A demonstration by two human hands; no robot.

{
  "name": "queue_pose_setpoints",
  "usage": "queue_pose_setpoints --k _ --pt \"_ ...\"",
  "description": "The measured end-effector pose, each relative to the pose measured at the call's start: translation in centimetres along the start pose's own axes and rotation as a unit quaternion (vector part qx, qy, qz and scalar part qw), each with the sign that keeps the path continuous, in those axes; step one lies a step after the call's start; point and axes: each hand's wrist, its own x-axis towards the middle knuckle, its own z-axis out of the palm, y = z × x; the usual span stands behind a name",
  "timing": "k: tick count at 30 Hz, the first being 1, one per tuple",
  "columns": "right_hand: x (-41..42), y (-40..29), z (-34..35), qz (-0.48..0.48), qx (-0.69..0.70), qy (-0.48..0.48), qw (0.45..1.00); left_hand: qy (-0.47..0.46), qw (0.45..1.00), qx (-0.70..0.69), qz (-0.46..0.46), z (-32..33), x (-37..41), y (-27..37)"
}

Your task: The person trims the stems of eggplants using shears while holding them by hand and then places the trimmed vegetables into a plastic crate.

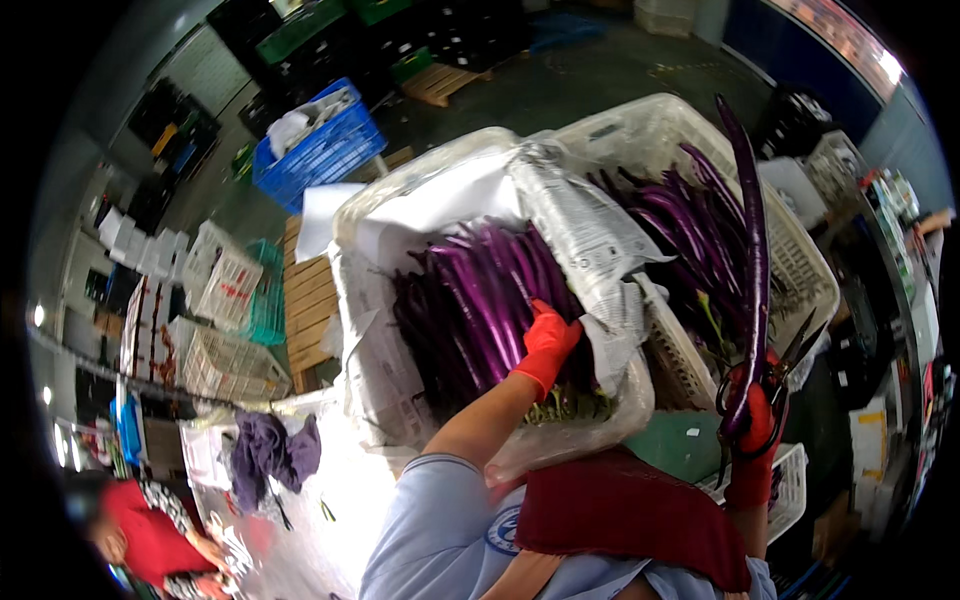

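Note:
My left hand (551, 341), in an orange-red rubber glove, rests on a layer of long purple eggplants (480, 292). They lie side by side, stems toward me, in a white plastic crate (491, 139) lined with paper and film. Whether its fingers grip one of them cannot be seen. On the right, my gloved right hand (757, 416) holds one long eggplant (752, 225) upright, together with black-handled scissors (799, 349) whose blades are apart. That eggplant stands in front of a second white crate (795, 262), where more eggplants (682, 217) lie loosely.
Printed film (577, 217) drapes over the wall between the crates. A blue crate (322, 150) and a wooden pallet (307, 300) stand beyond on the left. Dark cloth (274, 454) lies on the white table (337, 510), where another person (154, 525) works. Shelves line the right.

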Motion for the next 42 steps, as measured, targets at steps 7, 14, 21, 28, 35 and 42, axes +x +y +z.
queue_pose_setpoints --k 7,14,21,28,35,42 --pt "-4.8 -2.0 -8.6 -0.015 -0.12 0.244 0.962 -0.314 0.674 -0.638 -0.203 -0.6 2.5 -5.8" --pt "-14.9 -1.4 -24.5 -0.058 -0.289 0.456 0.84 -0.496 0.636 -0.58 -0.111 -3.5 3.4 -4.9" --pt "-24.9 2.3 -40.3 -0.062 -0.318 0.549 0.77 -0.446 0.634 -0.618 -0.128 -5.6 0.1 -1.2" --pt "-11.4 5.8 -33.2 0.005 -0.2 0.428 0.881 -0.315 0.578 -0.715 -0.236 -4.1 0.7 -0.1" --pt "1.3 -1.2 -17.9 -0.04 -0.25 0.254 0.933 -0.326 0.536 -0.734 -0.262 -6.6 -0.1 -1.5" --pt "7.0 0.3 -6.4 -0.02 -0.218 0.079 0.972 -0.374 0.484 -0.791 -0.023 -13.5 -1.3 -6.1"
